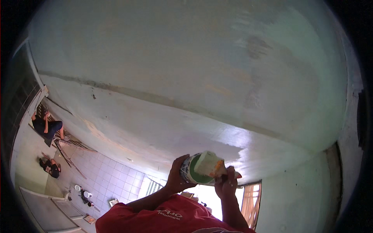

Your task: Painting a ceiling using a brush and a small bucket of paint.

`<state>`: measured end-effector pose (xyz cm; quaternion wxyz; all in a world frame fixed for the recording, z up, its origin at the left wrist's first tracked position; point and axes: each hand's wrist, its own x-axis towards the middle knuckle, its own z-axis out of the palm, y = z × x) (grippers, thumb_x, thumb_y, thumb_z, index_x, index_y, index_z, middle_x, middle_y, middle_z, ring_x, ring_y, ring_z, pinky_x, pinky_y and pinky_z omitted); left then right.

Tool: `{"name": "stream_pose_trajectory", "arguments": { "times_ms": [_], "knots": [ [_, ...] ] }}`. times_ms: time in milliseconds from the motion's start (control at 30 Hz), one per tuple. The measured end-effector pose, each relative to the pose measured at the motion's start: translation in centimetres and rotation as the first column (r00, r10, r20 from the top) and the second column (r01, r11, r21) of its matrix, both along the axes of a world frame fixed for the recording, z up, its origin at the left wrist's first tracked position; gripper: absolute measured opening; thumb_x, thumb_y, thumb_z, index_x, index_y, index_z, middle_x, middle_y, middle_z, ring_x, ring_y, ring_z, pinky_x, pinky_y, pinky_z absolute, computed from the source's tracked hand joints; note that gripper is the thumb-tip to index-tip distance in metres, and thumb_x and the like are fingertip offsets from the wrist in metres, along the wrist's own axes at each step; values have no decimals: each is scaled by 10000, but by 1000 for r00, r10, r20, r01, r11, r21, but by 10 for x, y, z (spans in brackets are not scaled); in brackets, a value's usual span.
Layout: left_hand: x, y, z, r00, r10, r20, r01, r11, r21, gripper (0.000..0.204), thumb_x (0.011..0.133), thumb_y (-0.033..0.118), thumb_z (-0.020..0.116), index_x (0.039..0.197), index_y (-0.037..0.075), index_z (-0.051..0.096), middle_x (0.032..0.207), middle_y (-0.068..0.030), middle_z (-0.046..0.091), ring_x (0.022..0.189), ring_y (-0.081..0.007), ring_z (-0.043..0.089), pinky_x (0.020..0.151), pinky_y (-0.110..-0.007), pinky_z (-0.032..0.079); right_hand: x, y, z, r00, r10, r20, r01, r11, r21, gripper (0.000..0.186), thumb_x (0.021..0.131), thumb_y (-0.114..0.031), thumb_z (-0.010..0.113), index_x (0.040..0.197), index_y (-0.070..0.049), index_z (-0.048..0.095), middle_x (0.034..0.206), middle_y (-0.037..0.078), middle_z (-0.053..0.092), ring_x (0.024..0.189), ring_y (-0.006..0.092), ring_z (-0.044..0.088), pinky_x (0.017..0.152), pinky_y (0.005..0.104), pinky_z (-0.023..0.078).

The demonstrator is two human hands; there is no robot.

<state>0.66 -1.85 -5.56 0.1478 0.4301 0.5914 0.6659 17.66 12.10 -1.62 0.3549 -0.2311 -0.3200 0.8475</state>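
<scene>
My left hand (177, 177) is wrapped round the side of a paint can (185, 171), which is tilted and has green paint (203, 179) inside. Closed fingers of my right hand (226, 183) grip a wide paintbrush (207, 162) by its handle, whose red end sticks out beyond them. Pale green paint coats the brush head, which lies across the mouth of the can. Whether the bristles touch the rim, I cannot tell. Beyond both hands rises a wall (167, 50) with patches of lighter green and grey.
A ledge (163, 100) runs across the wall. On the left, one person (48, 126) sits by a wooden ladder (69, 158) and another person (50, 167) is lower down. Several containers (88, 194) stand on the tiled floor (112, 174). A curtain (251, 202) hangs at a bright opening.
</scene>
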Motion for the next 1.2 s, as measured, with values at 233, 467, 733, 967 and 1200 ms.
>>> {"name": "stream_pose_trajectory", "arguments": {
  "times_ms": [233, 467, 733, 967, 1200],
  "knots": [
    [-4, 12, -2, 999, 21, 39, -24, 996, 86, 1110, 532, 322, 974, 1429, 32, 387, 1349, -186, 490, 1248, -344, 514, 1042, -443, 442, -11, 0, 24, 993, -73, -92, 62, 991, -119, 325, 1019, -487, 503, 1027, -170, 573, 1004, 41, 653, 864, 168, 630, 720, 268, 526],
    [1, 16, 9, 999, -14, 34, 12, 999, 42, 1109, 524, 298, 973, 1431, 39, 390, 1314, -171, 498, 1213, -324, 530, 1026, -441, 457, -6, 4, 32, 935, 16, -353, -48, 995, -83, 278, 1038, -355, 509, 1166, -119, 582, 1212, 96, 642, 984, 191, 672, 770, 293, 588],
    [6, 11, 8, 998, -46, 43, 45, 998, 35, 1097, 527, 255, 963, 1434, 43, 384, 1317, -172, 498, 1213, -325, 538, 1025, -439, 467, 4, -2, 58, 834, 117, -540, -204, 973, -104, 235, 978, -307, 624, 1070, -94, 590, 1153, 89, 655, 1051, 183, 671, 834, 277, 622],
    [10, 9, 7, 998, -48, 41, 49, 999, -15, 1098, 537, 225, 964, 1435, 35, 362, 1331, -167, 500, 1221, -310, 545, 1025, -434, 472, -9, 9, 91, 921, -115, -371, 27, 972, -234, 446, 936, -600, 550, 1005, -163, 612, 741, -58, 610, 599, 5, 569, 536, 169, 469],
    [13, 9, 17, 995, -94, 37, 94, 996, -2, 1087, 532, 210, 976, 1410, 31, 360, 1314, -155, 532, 1211, -293, 559, 1021, -435, 479, -19, 16, 130, 925, -158, -346, 119, 984, -130, 556, 923, -690, 465, 908, -146, 580, 638, -66, 501, 495, 9, 434, 487, 171, 390]
  ]
}}
